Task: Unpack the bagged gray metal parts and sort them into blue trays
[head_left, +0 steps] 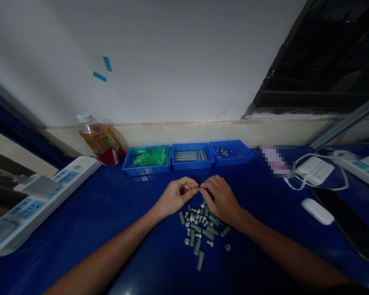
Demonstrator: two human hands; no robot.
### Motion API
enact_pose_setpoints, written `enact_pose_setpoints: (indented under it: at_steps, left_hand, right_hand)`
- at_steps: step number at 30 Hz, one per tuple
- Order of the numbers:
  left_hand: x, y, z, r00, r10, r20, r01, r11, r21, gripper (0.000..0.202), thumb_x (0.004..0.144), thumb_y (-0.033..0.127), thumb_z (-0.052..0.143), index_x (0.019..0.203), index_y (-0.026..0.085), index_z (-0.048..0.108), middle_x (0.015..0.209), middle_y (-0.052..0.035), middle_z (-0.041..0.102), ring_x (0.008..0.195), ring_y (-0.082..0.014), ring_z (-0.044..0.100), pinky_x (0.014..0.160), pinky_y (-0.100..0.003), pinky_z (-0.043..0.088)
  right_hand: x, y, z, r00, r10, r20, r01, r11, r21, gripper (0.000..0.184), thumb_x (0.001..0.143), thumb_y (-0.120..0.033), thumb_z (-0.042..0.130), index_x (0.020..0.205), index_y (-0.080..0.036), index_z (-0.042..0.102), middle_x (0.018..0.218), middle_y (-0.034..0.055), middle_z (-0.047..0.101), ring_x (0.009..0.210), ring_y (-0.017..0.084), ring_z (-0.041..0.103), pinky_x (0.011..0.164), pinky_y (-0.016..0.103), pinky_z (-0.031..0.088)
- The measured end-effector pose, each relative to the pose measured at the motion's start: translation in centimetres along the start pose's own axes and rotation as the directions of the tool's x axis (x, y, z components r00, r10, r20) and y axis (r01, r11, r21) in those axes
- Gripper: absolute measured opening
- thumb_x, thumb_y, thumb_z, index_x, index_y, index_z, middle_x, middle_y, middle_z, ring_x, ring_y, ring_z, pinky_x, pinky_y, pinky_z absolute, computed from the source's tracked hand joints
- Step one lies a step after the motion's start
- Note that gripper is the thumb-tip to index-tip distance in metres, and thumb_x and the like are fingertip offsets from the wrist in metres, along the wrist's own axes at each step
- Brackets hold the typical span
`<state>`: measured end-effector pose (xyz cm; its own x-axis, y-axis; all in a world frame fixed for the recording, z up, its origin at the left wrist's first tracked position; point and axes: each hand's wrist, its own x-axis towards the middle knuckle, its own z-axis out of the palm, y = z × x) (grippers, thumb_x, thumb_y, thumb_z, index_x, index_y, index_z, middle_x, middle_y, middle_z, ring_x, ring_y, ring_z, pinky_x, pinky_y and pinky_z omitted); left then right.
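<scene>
Both hands meet over the middle of the blue table [117,205], the left hand [174,197] and right hand [222,200] each with fingertips pinched together on a small part [198,187] held between them, too tiny to identify. Just near of the hands lies a loose heap of metal pins [198,231]. Farther back stand three blue trays: green pieces [146,159] on the left, metal rods [190,155] in the middle, small screws [229,152] on the right.
</scene>
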<state>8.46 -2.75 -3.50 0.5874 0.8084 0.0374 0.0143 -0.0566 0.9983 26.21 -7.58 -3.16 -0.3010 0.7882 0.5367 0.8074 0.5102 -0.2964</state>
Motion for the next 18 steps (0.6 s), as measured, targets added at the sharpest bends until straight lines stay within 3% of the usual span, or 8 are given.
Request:
enact_pose_setpoints:
  at_steps: [6, 13, 16, 18]
  left_hand:
    - [-0.2, 0.8, 0.0, 1.000, -0.015, -0.003, 0.015, 1.000, -0.014, 0.036, 0.077, 0.046, 0.064, 0.086, 0.011, 0.060, 0.070, -0.0004, 0.058, 0.063, -0.0103, 0.050, 0.062, -0.022, 0.038]
    - [0.1, 0.5, -0.1, 1.000, 0.018, -0.013, -0.017, 0.996, 0.084, 0.036, 0.082, 0.047, 0.057, 0.089, 0.012, 0.062, 0.072, -0.0022, 0.059, 0.063, -0.0114, 0.051, 0.061, -0.023, 0.041]
    - [-1.1, 2.0, 0.7, 0.977, 0.139, -0.159, -0.112, 0.979, 0.170, 0.030, 0.085, 0.043, 0.054, 0.088, 0.014, 0.062, 0.077, -0.0040, 0.060, 0.068, -0.0138, 0.053, 0.064, -0.026, 0.042]
    - [-3.1, 3.9, 1.6, 0.946, 0.258, -0.196, -0.208, 0.947, 0.243, 0.028, 0.086, 0.041, 0.052, 0.081, 0.016, 0.063, 0.078, -0.0054, 0.059, 0.072, -0.0165, 0.054, 0.067, -0.029, 0.043]
  right_hand:
    - [-0.1, -0.2, -0.2, 0.999, -0.034, -0.020, 0.034, 0.999, 0.005, 0.011, 0.088, -0.024, 0.051, 0.097, -0.017, 0.056, 0.087, 0.0068, 0.061, 0.082, 0.020, 0.053, 0.070, 0.035, 0.039]
    - [-0.1, -0.1, -0.1, 0.998, -0.043, -0.055, 0.042, 0.999, -0.010, 0.009, 0.090, -0.023, 0.049, 0.090, -0.018, 0.057, 0.084, 0.0064, 0.061, 0.081, 0.020, 0.054, 0.070, 0.035, 0.039]
    - [-0.1, 0.0, -0.2, 0.997, 0.009, -0.072, -0.009, 1.000, -0.004, 0.010, 0.090, -0.023, 0.049, 0.085, -0.019, 0.056, 0.081, 0.0056, 0.061, 0.080, 0.019, 0.053, 0.071, 0.035, 0.038]
    - [-0.1, 0.1, -0.3, 0.996, 0.031, -0.083, -0.031, 1.000, 0.001, 0.011, 0.090, -0.023, 0.047, 0.083, -0.019, 0.055, 0.079, 0.0048, 0.060, 0.077, 0.019, 0.053, 0.070, 0.035, 0.038]
